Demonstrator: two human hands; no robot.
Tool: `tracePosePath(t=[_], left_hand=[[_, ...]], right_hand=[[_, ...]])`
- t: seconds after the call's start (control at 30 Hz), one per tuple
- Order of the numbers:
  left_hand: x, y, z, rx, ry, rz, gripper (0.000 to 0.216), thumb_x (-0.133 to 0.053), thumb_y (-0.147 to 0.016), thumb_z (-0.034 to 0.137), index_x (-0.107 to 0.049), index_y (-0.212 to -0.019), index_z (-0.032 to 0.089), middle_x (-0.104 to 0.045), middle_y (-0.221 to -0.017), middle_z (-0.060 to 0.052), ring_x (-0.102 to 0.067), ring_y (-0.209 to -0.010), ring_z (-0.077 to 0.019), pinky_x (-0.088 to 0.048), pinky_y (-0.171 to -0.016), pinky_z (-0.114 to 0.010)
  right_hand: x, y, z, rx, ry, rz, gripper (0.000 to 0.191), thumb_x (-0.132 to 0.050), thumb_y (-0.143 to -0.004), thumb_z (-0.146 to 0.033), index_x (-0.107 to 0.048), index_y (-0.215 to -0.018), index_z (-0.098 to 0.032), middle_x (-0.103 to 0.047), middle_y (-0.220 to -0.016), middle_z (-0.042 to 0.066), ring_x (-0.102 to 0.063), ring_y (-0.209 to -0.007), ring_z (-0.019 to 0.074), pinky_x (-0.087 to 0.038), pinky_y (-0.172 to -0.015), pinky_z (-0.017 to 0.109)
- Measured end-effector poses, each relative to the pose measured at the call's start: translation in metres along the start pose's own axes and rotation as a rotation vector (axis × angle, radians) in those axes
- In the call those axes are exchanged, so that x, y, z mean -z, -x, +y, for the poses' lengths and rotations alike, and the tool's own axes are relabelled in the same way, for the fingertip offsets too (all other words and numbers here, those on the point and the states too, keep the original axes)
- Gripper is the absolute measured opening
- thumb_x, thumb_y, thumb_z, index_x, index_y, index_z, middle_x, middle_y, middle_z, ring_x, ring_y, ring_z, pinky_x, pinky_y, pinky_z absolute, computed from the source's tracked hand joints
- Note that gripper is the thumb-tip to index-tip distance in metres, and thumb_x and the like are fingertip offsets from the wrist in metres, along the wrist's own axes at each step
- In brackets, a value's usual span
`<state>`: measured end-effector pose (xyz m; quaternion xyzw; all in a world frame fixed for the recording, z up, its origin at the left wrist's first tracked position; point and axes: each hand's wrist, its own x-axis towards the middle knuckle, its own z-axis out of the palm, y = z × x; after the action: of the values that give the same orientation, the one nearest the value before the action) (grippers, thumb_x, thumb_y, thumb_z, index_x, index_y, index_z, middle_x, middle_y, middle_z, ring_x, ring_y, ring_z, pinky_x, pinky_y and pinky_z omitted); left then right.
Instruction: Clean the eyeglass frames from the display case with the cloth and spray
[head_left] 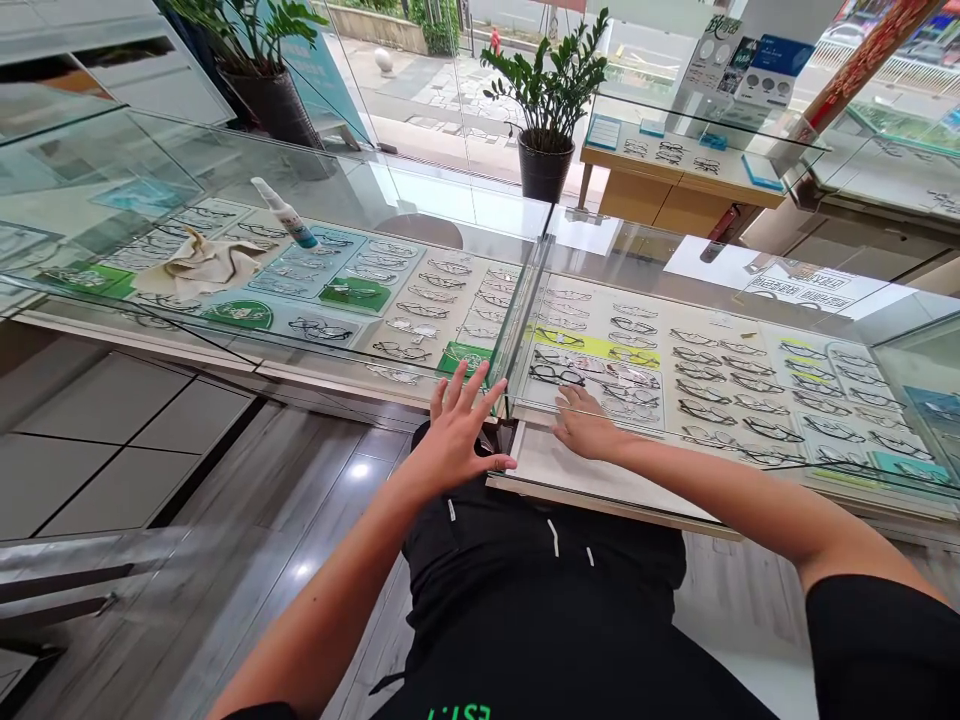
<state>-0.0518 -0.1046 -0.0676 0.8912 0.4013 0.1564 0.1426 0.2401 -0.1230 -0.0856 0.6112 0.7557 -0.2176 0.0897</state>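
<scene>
My left hand (pixel 459 428) is open with fingers spread, pressed at the near edge of a glass display case (pixel 420 215) where two sections meet. My right hand (pixel 586 425) reaches inside the case, fingers loosely curled and resting on the white tray (pixel 555 470), just short of a pair of black-framed glasses (pixel 556 376). It holds nothing that I can see. Rows of spectacle frames (pixel 720 390) lie on the trays under the glass.
A spray bottle (pixel 285 213) and a crumpled beige cloth (pixel 201 264) lie on the glass top at left. Two potted plants (pixel 546 110) stand behind the counter. A wooden display table (pixel 675 185) stands beyond. Grey floor lies at left.
</scene>
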Motion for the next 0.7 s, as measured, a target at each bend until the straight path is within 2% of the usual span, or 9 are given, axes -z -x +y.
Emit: tracePosePath(t=[0.07, 0.17, 0.4, 0.57, 0.7], left_hand=[[-0.001, 0.000, 0.000, 0.005, -0.004, 0.002, 0.124, -0.081, -0.079, 0.085, -0.033, -0.179, 0.028, -0.015, -0.189, -0.018, -0.003, -0.175, -0.0490, -0.001, -0.139, -0.066], [-0.001, 0.000, 0.001, 0.010, 0.001, -0.002, 0.123, -0.079, -0.080, 0.086, -0.033, -0.179, 0.028, -0.016, -0.189, -0.018, -0.003, -0.175, -0.0486, 0.000, -0.139, -0.066], [-0.002, 0.001, 0.000, 0.014, 0.016, -0.012, 0.125, -0.079, -0.079, 0.087, -0.030, -0.180, 0.030, -0.017, -0.189, -0.017, -0.004, -0.175, -0.0486, 0.001, -0.139, -0.066], [-0.003, 0.001, -0.001, 0.008, 0.010, -0.001, 0.123, -0.081, -0.081, 0.083, -0.030, -0.179, 0.030, -0.017, -0.189, -0.018, -0.004, -0.175, -0.0490, -0.001, -0.139, -0.067], [-0.003, 0.002, -0.001, -0.004, 0.007, 0.002, 0.121, -0.078, -0.083, 0.084, -0.029, -0.180, 0.029, -0.016, -0.189, -0.017, -0.004, -0.175, -0.0480, 0.000, -0.139, -0.066]], right_hand=[[-0.011, -0.021, 0.009, -0.062, 0.045, 0.036, 0.069, -0.052, -0.110, -0.041, -0.048, -0.165, 0.001, -0.028, -0.185, 0.025, -0.023, -0.173, 0.0428, -0.024, -0.139, 0.051], [-0.016, -0.041, 0.016, -0.059, 0.069, 0.090, 0.071, -0.052, -0.108, -0.041, -0.046, -0.165, 0.001, -0.029, -0.185, 0.026, -0.029, -0.170, 0.0435, -0.029, -0.136, 0.052], [-0.013, -0.053, 0.015, -0.055, 0.089, 0.113, 0.059, -0.047, -0.109, -0.035, -0.058, -0.156, -0.001, -0.044, -0.176, 0.026, -0.037, -0.164, 0.0430, -0.031, -0.134, 0.053], [0.003, -0.020, 0.000, 0.004, 0.080, 0.095, 0.053, -0.053, -0.109, -0.038, -0.066, -0.149, -0.006, -0.054, -0.168, 0.024, -0.037, -0.164, 0.0419, -0.033, -0.133, 0.051], [0.029, 0.030, -0.017, 0.119, -0.084, -0.104, 0.058, -0.046, -0.112, -0.051, -0.068, -0.148, -0.010, -0.058, -0.165, 0.022, -0.047, -0.156, 0.0409, -0.042, -0.128, 0.052]])
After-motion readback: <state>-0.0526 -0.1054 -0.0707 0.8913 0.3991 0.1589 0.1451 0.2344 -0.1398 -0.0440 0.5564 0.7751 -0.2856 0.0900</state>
